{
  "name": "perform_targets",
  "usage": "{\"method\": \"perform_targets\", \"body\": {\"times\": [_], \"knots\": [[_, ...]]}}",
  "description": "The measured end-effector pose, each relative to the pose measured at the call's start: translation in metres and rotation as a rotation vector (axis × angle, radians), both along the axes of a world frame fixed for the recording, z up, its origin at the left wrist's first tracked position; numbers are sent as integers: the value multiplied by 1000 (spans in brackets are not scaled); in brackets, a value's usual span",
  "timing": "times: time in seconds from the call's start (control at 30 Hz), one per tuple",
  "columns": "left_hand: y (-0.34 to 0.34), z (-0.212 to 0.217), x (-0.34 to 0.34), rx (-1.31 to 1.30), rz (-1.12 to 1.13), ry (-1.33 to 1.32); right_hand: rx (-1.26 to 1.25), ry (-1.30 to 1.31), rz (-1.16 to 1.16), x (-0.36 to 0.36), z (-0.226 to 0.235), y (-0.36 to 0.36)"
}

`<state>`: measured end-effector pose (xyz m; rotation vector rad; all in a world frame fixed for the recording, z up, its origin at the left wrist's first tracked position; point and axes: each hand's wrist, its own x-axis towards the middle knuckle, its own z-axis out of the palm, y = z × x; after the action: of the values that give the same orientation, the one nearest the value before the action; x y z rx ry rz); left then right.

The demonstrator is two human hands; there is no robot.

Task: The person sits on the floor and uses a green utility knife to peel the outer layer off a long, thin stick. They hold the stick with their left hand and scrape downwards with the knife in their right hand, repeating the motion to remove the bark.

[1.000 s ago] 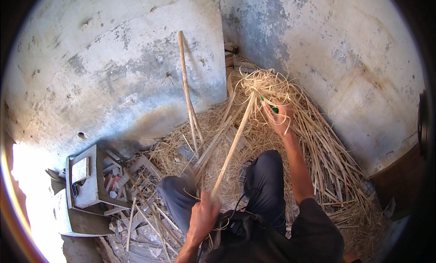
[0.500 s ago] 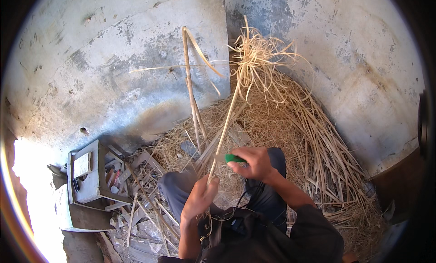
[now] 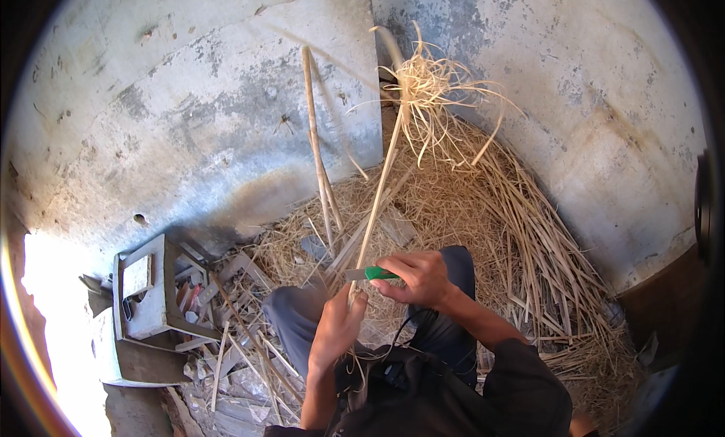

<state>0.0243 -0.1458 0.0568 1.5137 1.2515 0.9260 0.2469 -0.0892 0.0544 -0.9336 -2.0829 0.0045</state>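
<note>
My left hand (image 3: 337,325) is closed around the lower end of a long pale cane strip (image 3: 376,195), which slants up and away from my lap. Thin curled shavings (image 3: 430,97) bunch at the strip's far end. In my right hand (image 3: 418,277) is a knife with a green handle (image 3: 380,273). Its short flat blade (image 3: 355,274) lies across the strip just above my left hand. Whether the edge bites into the strip is too small to tell.
An upright stick (image 3: 314,127) stands near the worn wall (image 3: 226,97). Dry shavings (image 3: 468,203) cover the floor, with a stack of long split strips (image 3: 551,271) along the right. A small box-like shelf (image 3: 155,286) holding odds and ends stands at the left, beside scraps.
My right hand and the knife have moved slightly down and left along the strip, closer to my left hand. The curled bunch at the far end has swayed, and one strip there is blurred.
</note>
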Motion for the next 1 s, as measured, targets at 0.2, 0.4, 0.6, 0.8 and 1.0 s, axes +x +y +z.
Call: {"method": "perform_targets", "body": {"times": [0.2, 0.4, 0.6, 0.8, 1.0], "knots": [[0, 3, 1, 28, -6, 19, 41, -25, -21, 3, 4, 2], [-4, 6, 3, 25, 19, 36, 85, -29, -21, 6, 4, 7], [-10, -3, -4, 8, 3, 17, 92, -28, -48, 9, 6, 10], [-16, -5, -8, 38, 9, 59, 108, -25, -31, 11, 8, 15], [-21, -5, -12, -23, 13, 54, 119, -25, -43, 11, 7, 19]]}}
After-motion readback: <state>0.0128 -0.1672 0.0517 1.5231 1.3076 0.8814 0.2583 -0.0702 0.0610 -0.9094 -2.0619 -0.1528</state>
